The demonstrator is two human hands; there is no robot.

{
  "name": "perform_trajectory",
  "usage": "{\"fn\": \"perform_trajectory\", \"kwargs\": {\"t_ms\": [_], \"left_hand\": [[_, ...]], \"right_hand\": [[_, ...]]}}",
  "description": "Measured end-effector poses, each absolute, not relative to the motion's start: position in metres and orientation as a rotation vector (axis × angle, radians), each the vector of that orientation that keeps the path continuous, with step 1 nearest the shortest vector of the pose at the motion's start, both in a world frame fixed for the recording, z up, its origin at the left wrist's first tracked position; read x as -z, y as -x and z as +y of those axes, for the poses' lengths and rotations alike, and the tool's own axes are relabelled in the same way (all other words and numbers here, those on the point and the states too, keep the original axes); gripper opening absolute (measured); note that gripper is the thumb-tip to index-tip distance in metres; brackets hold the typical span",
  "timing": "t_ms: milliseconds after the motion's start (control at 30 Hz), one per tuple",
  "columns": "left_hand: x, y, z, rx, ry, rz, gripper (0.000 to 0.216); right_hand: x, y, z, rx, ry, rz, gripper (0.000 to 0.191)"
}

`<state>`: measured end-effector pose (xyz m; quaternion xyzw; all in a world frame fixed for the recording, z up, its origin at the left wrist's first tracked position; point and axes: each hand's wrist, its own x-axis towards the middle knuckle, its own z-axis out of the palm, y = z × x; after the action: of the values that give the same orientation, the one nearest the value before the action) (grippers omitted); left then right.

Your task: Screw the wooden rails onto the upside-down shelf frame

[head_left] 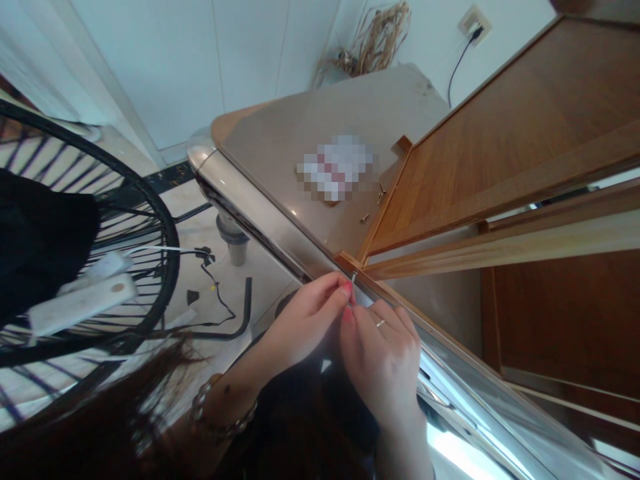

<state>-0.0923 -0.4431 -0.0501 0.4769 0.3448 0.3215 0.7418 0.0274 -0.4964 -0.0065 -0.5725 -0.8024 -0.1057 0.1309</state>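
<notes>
A black wire rack point(150, 220) fills the far left, with a dark cable point(220, 300) on the floor at its 3 o'clock. The left hand point(305, 320), a bead bracelet at its wrist, reaches toward 2 o'clock, thumb and forefinger narrowed to a pinch on a small metal screw point(354, 277). The screw stands at the table point(280, 140) edge, touching the corner of the wooden frame point(500, 133). The right hand point(383, 353), 1 ring on it, lies at 5 o'clock of the screw, fingers curled, thumb against the left fingertips; I cannot tell whether it grips anything. 2 small metal bits point(365, 217) lie on the table at 12 o'clock.
</notes>
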Motion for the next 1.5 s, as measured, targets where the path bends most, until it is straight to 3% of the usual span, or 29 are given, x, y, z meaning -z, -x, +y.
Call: {"fn": "perform_trajectory", "kwargs": {"t_ms": [1100,1233,1400,1500], "left_hand": [[0.039,0.084,-0.444,-0.660,-0.602,0.569,0.036],[0.038,0.082,-0.445,-0.670,-0.587,0.574,0.036],[0.038,0.084,-0.443,-0.673,-0.583,0.579,0.036],[0.039,0.087,-0.440,-0.657,-0.596,0.613,0.039]], "right_hand": [[0.014,-0.017,-0.505,-0.049,1.831,-1.926,0.039],[0.012,-0.019,-0.503,-0.001,1.840,-1.953,0.040],[0.010,-0.017,-0.501,0.316,1.789,-2.086,0.037],[0.011,-0.015,-0.500,0.284,1.806,-2.116,0.035]]}}
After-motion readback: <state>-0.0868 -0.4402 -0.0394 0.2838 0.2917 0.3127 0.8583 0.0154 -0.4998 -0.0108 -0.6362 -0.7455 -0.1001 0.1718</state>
